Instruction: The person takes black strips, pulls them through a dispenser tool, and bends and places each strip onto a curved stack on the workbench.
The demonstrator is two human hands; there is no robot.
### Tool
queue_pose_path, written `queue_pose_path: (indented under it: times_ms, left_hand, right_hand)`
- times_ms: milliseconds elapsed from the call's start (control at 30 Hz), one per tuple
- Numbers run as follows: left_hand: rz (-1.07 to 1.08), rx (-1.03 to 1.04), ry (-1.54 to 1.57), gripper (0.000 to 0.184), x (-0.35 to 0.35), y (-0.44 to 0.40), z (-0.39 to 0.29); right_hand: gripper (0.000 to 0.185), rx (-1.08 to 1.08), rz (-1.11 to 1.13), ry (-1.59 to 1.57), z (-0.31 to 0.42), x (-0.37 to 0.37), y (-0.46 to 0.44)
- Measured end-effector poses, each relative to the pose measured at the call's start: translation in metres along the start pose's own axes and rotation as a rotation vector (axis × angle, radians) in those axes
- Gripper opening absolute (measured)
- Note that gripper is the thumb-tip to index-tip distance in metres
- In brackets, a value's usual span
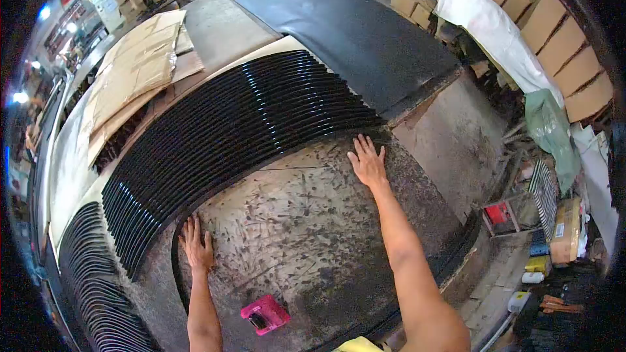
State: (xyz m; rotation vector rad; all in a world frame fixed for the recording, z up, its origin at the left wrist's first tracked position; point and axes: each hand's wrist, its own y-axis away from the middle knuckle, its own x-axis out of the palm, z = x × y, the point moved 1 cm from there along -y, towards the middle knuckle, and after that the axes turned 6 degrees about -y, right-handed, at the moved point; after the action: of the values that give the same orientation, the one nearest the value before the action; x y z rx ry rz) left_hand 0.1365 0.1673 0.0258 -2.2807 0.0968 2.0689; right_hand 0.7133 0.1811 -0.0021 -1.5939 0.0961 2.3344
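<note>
Black strips (215, 127) lie side by side, running long from left to right, toward the far edge of the surface (293, 212), past my flat, spread-out left hand (196, 249) and right hand (369, 163), the right one nearer.

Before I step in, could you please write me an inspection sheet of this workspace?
Surface: tabletop, worn and dark-marked.
Job's things: black strips, side by side in an arc; another bunch at far left.
Clutter: pink item with a dark object on it; flattened cardboard beyond the arc.
Grippers: bare left hand and right hand, open, palms down, by the arc's near edge.
Cables: none clearly identifiable.
Surroundings: boxes and a white sheet at right.
</note>
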Motion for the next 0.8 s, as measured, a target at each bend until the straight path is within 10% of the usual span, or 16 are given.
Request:
queue_pose_path:
  times_ms: [800]
  left_hand:
    - [-0.021, -0.003, -0.025, 0.056, 0.011, -0.003, 0.001]
  right_hand:
    - [0.073, 0.307, -0.641, -0.822, -0.069, -0.016, -0.029]
